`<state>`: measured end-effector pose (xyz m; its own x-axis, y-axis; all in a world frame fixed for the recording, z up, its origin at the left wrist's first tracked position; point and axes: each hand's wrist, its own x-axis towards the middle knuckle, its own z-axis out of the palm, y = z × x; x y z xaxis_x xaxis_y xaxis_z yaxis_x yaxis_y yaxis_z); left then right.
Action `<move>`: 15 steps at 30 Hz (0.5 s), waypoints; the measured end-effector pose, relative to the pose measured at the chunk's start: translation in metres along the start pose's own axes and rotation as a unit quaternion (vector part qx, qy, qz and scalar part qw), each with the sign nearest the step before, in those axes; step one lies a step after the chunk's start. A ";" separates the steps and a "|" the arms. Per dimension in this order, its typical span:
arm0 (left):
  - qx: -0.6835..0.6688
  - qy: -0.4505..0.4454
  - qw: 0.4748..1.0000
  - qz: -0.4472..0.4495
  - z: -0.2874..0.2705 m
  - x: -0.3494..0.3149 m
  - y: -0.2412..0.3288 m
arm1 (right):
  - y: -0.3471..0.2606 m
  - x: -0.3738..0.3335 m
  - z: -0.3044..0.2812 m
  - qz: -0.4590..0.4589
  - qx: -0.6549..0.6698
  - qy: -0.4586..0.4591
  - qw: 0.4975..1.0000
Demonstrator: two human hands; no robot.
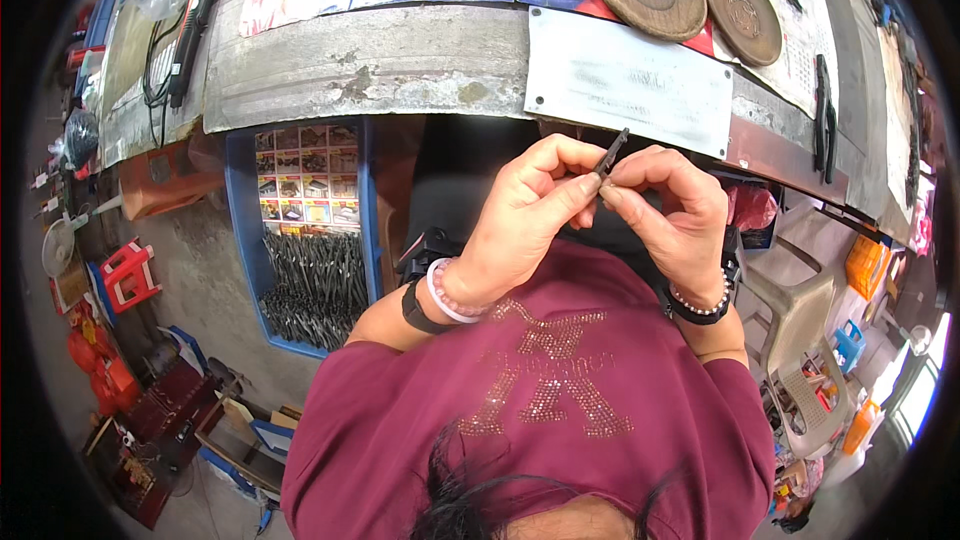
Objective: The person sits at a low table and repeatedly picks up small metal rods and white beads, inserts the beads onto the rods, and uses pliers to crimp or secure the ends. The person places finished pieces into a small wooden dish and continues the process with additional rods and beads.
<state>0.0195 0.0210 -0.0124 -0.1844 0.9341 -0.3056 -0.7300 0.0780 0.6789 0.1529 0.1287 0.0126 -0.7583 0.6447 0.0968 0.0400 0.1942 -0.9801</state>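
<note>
Over the table's front edge, my left hand (530,202) pinches a slim dark strip-like piece (614,148) between thumb and fingers. Its narrow end points up and away from me; its lower part is hidden by the fingers. Beside it, the fingertips of my right hand (672,202) are pinched together close to the strip's lower end. Whatever they hold is too small or hidden to make out. Just beyond both hands lies a whitish metal plate (628,80) with dark smudges, fixed at the table edge.
Two round wooden dishes (668,18) (745,15) hold small silvery pieces and thin pin-like bits. Black-handled pliers (824,120) lie at right. A blue bin (374,210) left of me holds many dark slim pieces. An orange-black power tool (190,35) lies far left; a plastic chair (800,320) stands right.
</note>
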 end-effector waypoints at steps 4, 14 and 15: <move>0.018 0.003 1.000 -0.002 0.004 -0.002 -0.001 | 0.001 -0.004 0.003 -0.025 -0.036 0.024 0.999; 0.057 -0.010 0.998 0.032 0.009 -0.004 -0.005 | 0.008 -0.013 0.006 -0.060 -0.032 0.072 0.995; 0.066 -0.020 0.997 0.044 0.009 -0.004 -0.005 | 0.010 -0.014 0.007 -0.061 -0.023 0.081 0.995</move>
<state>0.0302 0.0198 -0.0084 -0.2162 0.9522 -0.2158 -0.6190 0.0373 0.7845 0.1593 0.1168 0.0007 -0.6445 0.7244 0.2447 -0.0136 0.3091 -0.9509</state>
